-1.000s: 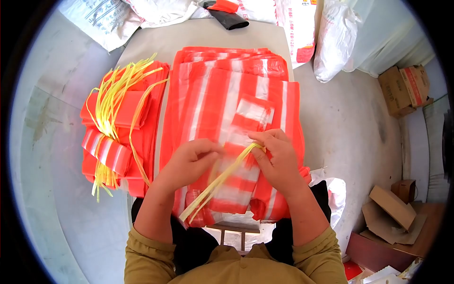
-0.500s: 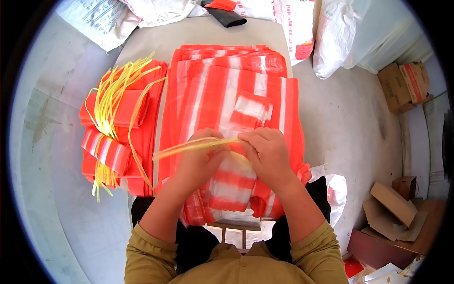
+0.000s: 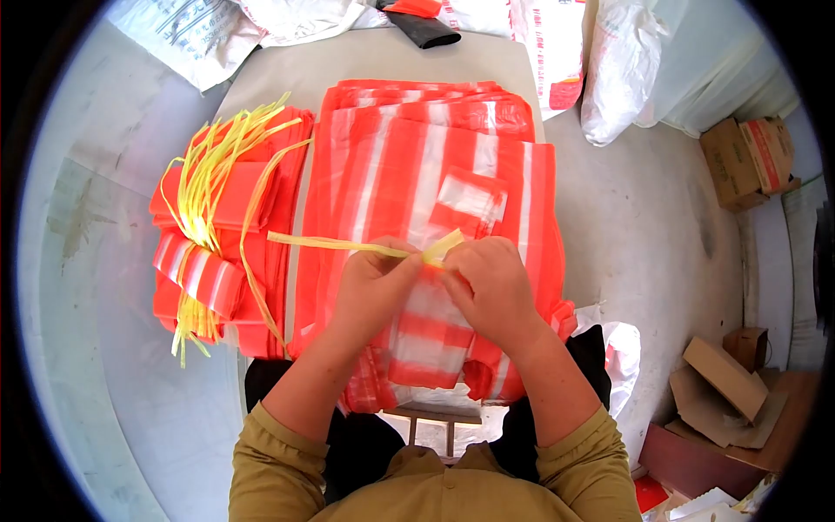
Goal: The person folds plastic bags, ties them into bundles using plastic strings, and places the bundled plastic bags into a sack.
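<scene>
A yellow plastic strip (image 3: 326, 242) runs left from between my two hands and crosses itself in a loop at the gap between them. My left hand (image 3: 376, 285) pinches the strip between thumb and fingers. Closed around its other part is my right hand (image 3: 491, 283), with a short end sticking up beside it. Beneath both hands lies a pile of red-and-white striped plastic bags (image 3: 409, 161). A folded piece of striped plastic (image 3: 470, 204) rests on the pile just above my hands. The part of the bags directly under my fingers is partly hidden.
To the left sits a stack of folded red bags (image 3: 252, 187) with a bunch of yellow strips (image 3: 204, 191) on top. White sacks (image 3: 622, 70) and a black item (image 3: 426, 33) are at the far edge. Cardboard boxes (image 3: 744, 161) stand at right.
The strip's ends have shifted: one now points up between my hands, and the left tail reaches out flatter. A crossing has formed where the hands meet.
</scene>
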The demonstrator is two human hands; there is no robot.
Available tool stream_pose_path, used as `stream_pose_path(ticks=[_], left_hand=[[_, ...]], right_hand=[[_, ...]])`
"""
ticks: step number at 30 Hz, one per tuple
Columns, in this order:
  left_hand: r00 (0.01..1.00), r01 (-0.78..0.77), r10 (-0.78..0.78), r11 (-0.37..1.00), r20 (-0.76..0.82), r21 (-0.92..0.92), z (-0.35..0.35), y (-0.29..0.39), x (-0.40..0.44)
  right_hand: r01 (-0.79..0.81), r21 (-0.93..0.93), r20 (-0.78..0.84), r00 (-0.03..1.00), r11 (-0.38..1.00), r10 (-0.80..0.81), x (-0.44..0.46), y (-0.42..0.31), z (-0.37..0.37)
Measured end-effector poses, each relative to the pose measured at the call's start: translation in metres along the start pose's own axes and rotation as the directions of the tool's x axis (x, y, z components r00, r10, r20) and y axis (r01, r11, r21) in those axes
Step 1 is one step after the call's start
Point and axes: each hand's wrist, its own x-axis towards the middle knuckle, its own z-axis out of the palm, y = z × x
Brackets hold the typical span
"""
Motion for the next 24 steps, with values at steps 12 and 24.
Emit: stream_pose_path(ticks=[12, 24], left_hand=[[0.988, -0.102, 0.09, 0.991, 0.125, 0.091, -0.003, -0.013, 0.0], [0.959, -0.282, 0.267, 0.938, 0.099, 0.202, -0.007, -0.008, 0.005]], right_hand=[[-0.002, -0.041, 0.035, 0.999, 0.999, 0.004, 0.0, 0.004, 0.004], [0.008, -0.11, 0.065, 0.998, 0.994, -0.001, 0.0, -0.002, 0.002]])
